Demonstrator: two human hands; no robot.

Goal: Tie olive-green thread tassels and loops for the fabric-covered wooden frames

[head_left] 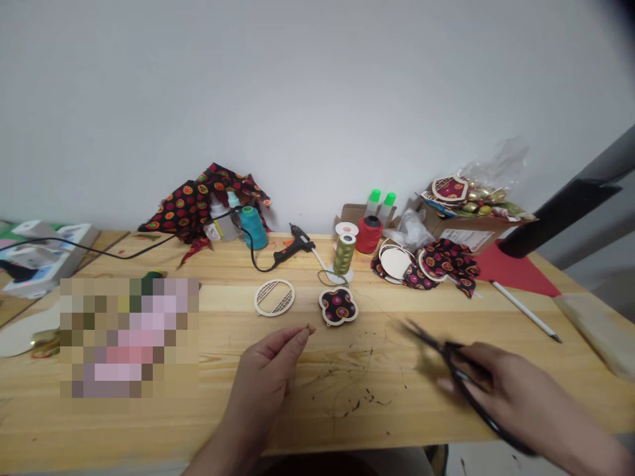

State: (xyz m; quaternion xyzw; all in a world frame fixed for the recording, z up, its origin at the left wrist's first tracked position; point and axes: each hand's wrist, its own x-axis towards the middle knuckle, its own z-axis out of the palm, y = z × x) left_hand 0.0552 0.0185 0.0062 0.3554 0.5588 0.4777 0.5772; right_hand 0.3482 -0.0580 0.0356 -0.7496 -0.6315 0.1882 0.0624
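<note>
My left hand (272, 373) is closed in a pinch over the table's middle. A tiny olive-brown bit, which looks like a cord end, pokes out at its fingertips. My right hand (501, 383) grips black scissors (446, 350), their blades pointing up and left, smeared by motion. Beyond the left fingertips lies a clover-shaped wooden frame (338, 306) filled with dark patterned fabric. An oval wooden cutout (274, 297) with lattice sides lies to its left. Just behind the clover piece, a spool of olive cord (344, 254) stands upright, with a loop of cord beside it.
A black glue gun (296, 244) lies at the back, its cable running left to a power strip (54, 258). Nearby stand a teal spool (253, 228) and a red spool (370, 235). A cardboard box (461, 231) is at the back right; a white pen (526, 311) lies before it.
</note>
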